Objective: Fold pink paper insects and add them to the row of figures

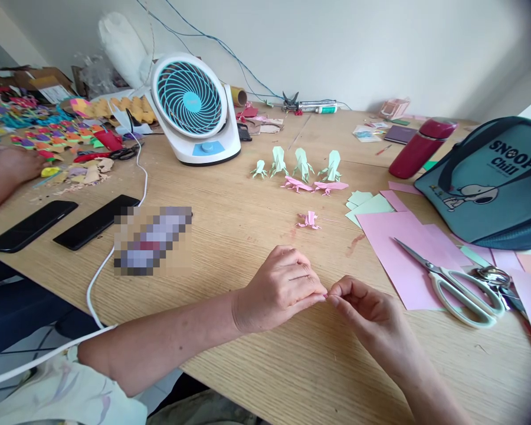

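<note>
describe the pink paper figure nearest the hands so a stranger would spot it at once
Find the white fan, then look right to the row of four pale green paper figures. Two pink figures lie just in front of that row. Yours is the third pink figure, sitting alone between them and the left hand.

Bright, soft light, source unclear; right corners dark; patch (154, 241) pixelated.

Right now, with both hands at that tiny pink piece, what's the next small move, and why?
Probably one more small crease or pinch in the pink piece: the left hand and right hand meet at it, and a folded pink figure stands just beyond them.
</note>
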Motion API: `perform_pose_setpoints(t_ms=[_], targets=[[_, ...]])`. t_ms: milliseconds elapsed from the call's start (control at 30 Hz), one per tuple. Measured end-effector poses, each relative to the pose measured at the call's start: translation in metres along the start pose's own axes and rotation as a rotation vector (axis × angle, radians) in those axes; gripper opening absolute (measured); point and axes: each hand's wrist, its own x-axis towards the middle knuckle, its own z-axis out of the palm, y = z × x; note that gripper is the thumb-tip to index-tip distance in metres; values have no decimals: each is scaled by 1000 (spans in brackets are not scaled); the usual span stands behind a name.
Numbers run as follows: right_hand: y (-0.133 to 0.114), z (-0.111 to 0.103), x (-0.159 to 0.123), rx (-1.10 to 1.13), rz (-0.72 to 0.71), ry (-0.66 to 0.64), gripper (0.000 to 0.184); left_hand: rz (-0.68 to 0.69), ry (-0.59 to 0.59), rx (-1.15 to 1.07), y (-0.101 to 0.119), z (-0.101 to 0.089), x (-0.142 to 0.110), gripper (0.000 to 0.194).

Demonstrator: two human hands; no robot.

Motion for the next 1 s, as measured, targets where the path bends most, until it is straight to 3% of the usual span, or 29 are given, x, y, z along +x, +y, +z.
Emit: perform_pose_setpoints(t_ms=[600,1000], targets=[[-5,4,1,-23,75,33,41,-4,-80,129,4,1,0,14],[-2,6,1,7,92,35,42,-3,-46,126,7,2,0,18]])
